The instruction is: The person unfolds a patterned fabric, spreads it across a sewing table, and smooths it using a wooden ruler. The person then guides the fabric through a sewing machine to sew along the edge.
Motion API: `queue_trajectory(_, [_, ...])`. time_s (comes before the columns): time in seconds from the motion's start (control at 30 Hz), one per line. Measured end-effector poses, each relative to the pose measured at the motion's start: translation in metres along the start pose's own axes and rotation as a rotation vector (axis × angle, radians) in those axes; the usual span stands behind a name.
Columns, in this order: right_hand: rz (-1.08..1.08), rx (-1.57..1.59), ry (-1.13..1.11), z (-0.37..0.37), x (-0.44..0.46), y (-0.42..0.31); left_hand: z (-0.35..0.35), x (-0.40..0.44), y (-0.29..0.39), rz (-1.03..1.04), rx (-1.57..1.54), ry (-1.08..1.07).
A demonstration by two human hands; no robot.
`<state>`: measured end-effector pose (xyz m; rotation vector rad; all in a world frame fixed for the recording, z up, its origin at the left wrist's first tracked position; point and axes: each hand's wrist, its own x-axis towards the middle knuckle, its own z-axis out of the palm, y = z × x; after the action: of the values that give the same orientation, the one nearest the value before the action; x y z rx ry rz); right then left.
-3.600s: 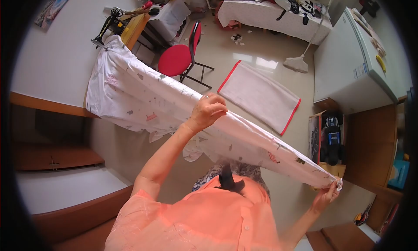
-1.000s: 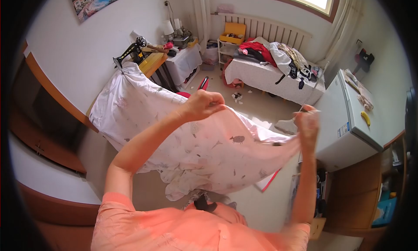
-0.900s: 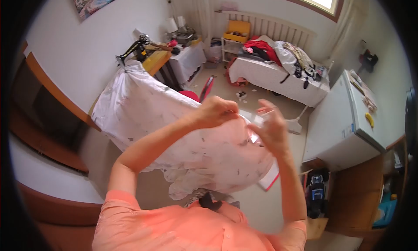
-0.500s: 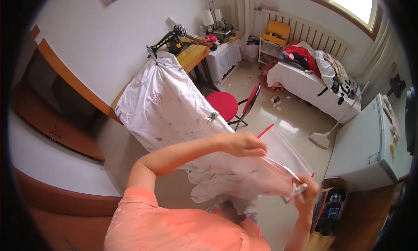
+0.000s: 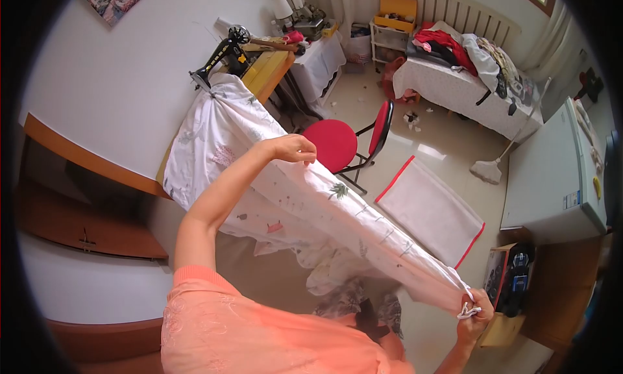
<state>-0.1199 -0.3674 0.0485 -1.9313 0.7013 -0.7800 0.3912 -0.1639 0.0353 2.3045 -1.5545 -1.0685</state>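
A long white cloth with small plant and animal prints runs diagonally from a black sewing machine at the upper left down to the lower right. My left hand is closed at its upper edge, fingertips pinched on the fabric. At the far right end, my right hand grips a bunched corner, with a bit of white fabric sticking out of the fist. Between the hands the upper edge is stretched nearly straight. The lower part hangs in loose folds in front of my legs.
Beyond the cloth stand a red folding chair and a wooden sewing table. A pale mat with red edges lies on the floor. At right are a mop, a white fridge and a wooden cabinet.
My hands have moved apart, the left towards the sewing machine and the right down and outwards. The cloth between them has gone from slack to stretched. The view has shifted too.
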Motion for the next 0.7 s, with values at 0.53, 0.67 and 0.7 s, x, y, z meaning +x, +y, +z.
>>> queue_trajectory(0.53, [0.117, -0.054, -0.005, -0.006, -0.021, 0.019, 0.038, 0.005, -0.029, 0.227, 0.093, 0.199])
queue_trajectory(0.67, [0.136, -0.032, -0.022, -0.008, -0.024, 0.031, 0.043, -0.005, -0.028, 0.286, 0.174, 0.306])
queue_trajectory(0.7, [0.135, -0.037, -0.02, -0.008, -0.024, 0.033, 0.046, -0.008, -0.028, 0.309, 0.168, 0.368])
